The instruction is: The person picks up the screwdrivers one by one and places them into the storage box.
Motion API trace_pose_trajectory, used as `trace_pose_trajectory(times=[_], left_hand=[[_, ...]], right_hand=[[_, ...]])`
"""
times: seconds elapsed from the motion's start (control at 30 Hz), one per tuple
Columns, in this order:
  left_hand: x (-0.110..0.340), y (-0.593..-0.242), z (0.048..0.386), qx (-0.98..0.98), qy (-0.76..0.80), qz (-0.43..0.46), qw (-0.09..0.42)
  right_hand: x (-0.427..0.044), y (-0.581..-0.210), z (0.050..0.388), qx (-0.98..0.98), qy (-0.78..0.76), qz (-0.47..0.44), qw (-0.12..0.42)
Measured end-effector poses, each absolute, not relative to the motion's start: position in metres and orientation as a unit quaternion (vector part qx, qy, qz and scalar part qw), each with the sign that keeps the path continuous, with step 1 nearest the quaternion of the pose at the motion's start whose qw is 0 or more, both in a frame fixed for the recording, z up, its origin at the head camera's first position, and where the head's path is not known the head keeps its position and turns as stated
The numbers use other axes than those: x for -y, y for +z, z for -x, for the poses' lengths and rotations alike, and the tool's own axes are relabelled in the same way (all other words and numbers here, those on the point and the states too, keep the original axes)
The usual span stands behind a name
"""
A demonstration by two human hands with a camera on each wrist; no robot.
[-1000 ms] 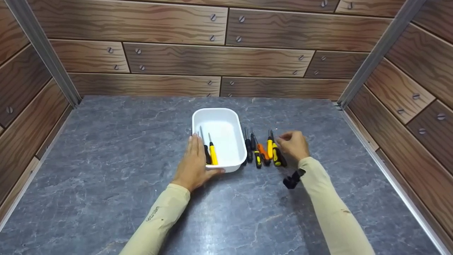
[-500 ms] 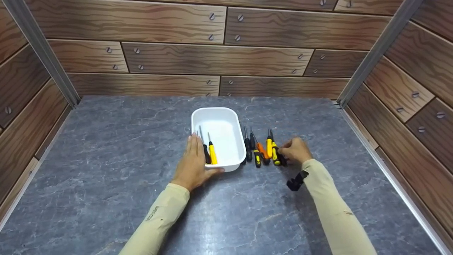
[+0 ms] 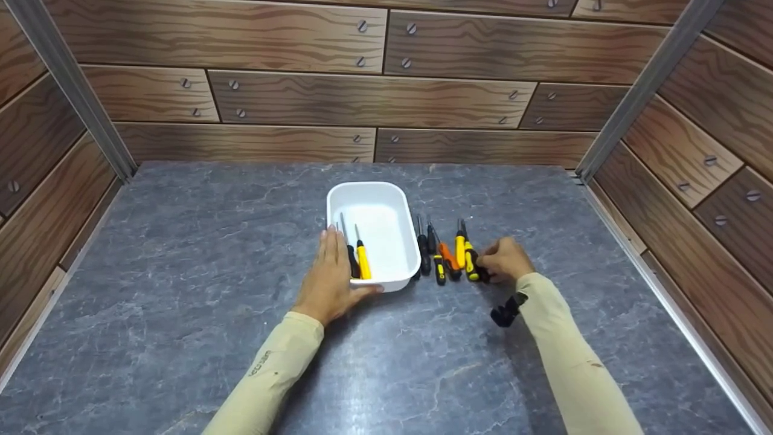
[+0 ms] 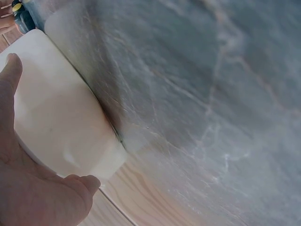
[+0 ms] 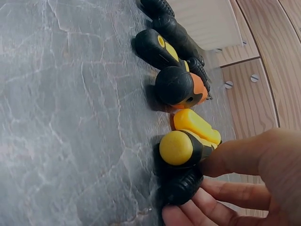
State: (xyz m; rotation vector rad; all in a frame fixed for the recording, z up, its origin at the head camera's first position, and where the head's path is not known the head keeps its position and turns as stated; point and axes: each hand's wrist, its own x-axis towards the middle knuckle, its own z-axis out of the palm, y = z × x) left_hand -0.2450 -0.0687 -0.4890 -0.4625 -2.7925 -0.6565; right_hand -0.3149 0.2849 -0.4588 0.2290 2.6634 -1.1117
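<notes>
My left hand (image 3: 324, 278) lies along the left side of a white plastic tray (image 3: 395, 211), its fingers straight on the wall and its thumb at the near edge. Inside the tray lie a yellow-handled screwdriver (image 3: 363, 261) and a black-handled one (image 3: 353, 266), partly covered by that hand. At the right end of a row of screwdrivers, my right hand (image 3: 507, 258) grips a black-handled screwdriver (image 5: 183, 188) between thumb and fingers. Its handle still lies by the table. Touching distance away is a yellow-and-black screwdriver (image 3: 470, 264), close to my thumb.
Between tray and right hand lie a yellow-handled screwdriver (image 3: 460, 251), an orange-and-black one (image 3: 448, 260), a short black-and-yellow one (image 3: 439, 270) and black ones (image 3: 424, 254). The grey marbled table (image 3: 211, 241) is bounded by wood-patterned walls (image 3: 302, 99).
My right hand has come down slightly toward the near side and taken hold of the black screwdriver at the row's end. The left hand and tray have stayed put.
</notes>
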Motion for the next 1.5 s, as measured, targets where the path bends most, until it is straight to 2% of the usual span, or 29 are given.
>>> trace_pose_trajectory(times=[0.6,1.0,1.5], left_hand=[[0.068,-0.490,0.246,0.956,-0.214,0.162,0.122],[0.069,-0.488,0.246,0.958,-0.216,0.158,0.106],[0.068,-0.487,0.246,0.956,-0.218,0.162,0.114]], right_hand=[[-0.283,-0.463,0.315,-0.906,-0.391,-0.110,0.118],[-0.286,-0.462,0.315,-0.880,-0.440,-0.135,0.119],[-0.271,-0.436,0.315,-0.884,-0.452,-0.109,0.046]])
